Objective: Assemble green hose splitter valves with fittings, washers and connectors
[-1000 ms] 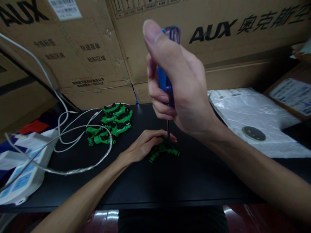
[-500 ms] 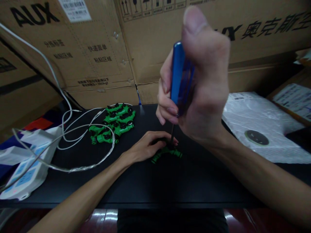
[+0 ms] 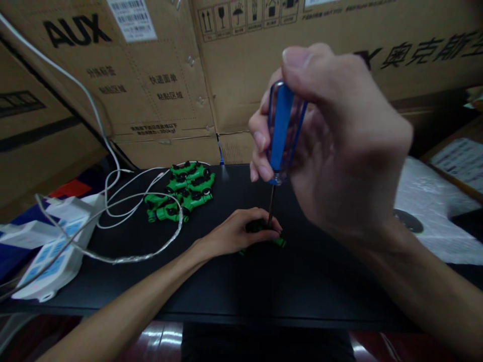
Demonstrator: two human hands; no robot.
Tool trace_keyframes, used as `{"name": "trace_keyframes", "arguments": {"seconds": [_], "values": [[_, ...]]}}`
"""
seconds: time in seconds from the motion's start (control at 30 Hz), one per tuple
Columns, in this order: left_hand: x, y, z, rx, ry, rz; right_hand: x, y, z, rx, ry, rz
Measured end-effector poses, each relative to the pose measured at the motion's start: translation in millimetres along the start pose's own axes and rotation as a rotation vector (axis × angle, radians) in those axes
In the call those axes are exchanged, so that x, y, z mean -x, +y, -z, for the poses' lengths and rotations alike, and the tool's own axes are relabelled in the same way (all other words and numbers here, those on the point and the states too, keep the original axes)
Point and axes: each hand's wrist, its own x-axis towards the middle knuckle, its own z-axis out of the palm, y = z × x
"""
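Note:
My right hand (image 3: 332,130) is wrapped around the blue and clear handle of a screwdriver (image 3: 281,133). Its thin shaft points down, and the tip ends between the fingers of my left hand (image 3: 251,231). Those fingers are closed around a green and black plastic part (image 3: 279,242) lying on the black table (image 3: 211,286). Most of that part is covered by the left hand, so where exactly the tip touches cannot be seen. Several similar green plastic parts (image 3: 194,198) with black pieces lie grouped to the left, behind the left forearm.
A white power strip (image 3: 64,251) with plugs stands at the left, and white cables (image 3: 116,260) loop toward the green parts. Large cardboard boxes (image 3: 151,110) form a wall behind the table. White foam wrap (image 3: 433,201) lies at the right, with a dark round disc (image 3: 408,221) on it.
My right hand has turned around the screwdriver, its back swinging out to the right. My left thumb has come down over the front of the green part. The view has shifted slightly.

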Motion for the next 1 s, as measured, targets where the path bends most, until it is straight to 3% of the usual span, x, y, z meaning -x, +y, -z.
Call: {"name": "trace_keyframes", "arguments": {"seconds": [0.1,0.27,0.37,0.5,0.67,0.73,0.8,0.9,1.0], "values": [[0.6,-2.8,0.2,-0.003,0.002,-0.012,-0.9,0.8,-3.2,-0.031,0.053,-0.05],[1.7,-5.3,0.9,-0.012,0.0,-0.036,0.1,7.5,-9.8,-0.076,0.162,0.012],[1.9,-3.7,2.3,-0.022,-0.005,-0.028,-0.5,7.7,-9.6,-0.044,0.133,-0.01],[2.9,-0.8,4.3,-0.031,0.001,0.003,-6.6,1.4,-3.1,-0.062,-0.065,-0.091],[3.5,-2.2,4.9,0.012,0.001,-0.007,-15.1,-4.2,16.6,-0.189,-0.518,-0.156],[3.3,-2.9,5.0,0.002,-0.002,-0.008,-15.8,-3.1,23.9,-0.252,-0.616,-0.145],[3.0,-2.9,5.3,-0.01,-0.006,-0.005,-15.0,-2.0,25.7,-0.233,-0.564,-0.159],[2.7,-2.2,5.9,-0.012,-0.005,0.002,-13.3,-2.6,17.0,-0.089,-0.291,-0.212],[2.5,-2.2,6.5,-0.005,-0.011,0.002,-12.1,-3.3,4.8,-0.018,-0.1,-0.144]]}}
